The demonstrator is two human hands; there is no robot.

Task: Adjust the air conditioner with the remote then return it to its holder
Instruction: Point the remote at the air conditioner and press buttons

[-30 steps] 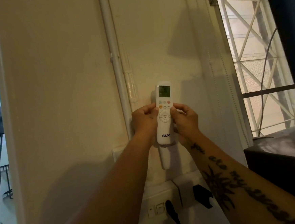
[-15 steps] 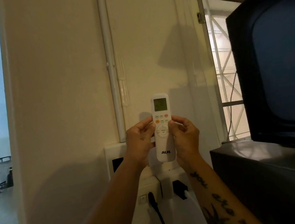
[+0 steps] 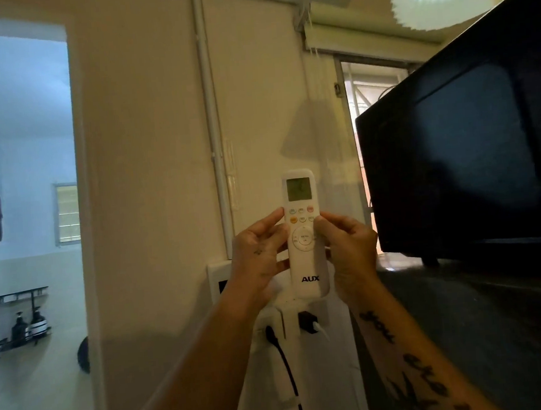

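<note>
We hold the remote (image 3: 303, 234) upright in front of us with both hands, its face toward us and its top end pointing up at the wall (image 3: 151, 182). Our left hand (image 3: 260, 257) wraps the left edge of the remote, fingers curled behind it and the thumb lying along the side just beside the rows of small coloured buttons. Our right hand (image 3: 350, 247) closes on the right edge in the same way, its thumb tip touching the side of the remote next to the round dial. The small screen (image 3: 298, 188) at the top of the remote is lit a dull green, but the figures on it are too blurred for us to read; the brand letters near the bottom are clear. The remote is held free of the wall, and we cannot make out its holder behind our hands. Below the remote a white socket block (image 3: 277, 327) sits on the wall, with a black plug and cable (image 3: 283, 359) in its left side and a black adapter (image 3: 306, 322) in its right side. A white pipe (image 3: 214, 144) runs up the wall just left of the remote. To our right a dark television (image 3: 466, 163) stands on a dark cabinet (image 3: 466, 319), and to our left a doorway (image 3: 25, 191) opens onto a bluish room.
</note>
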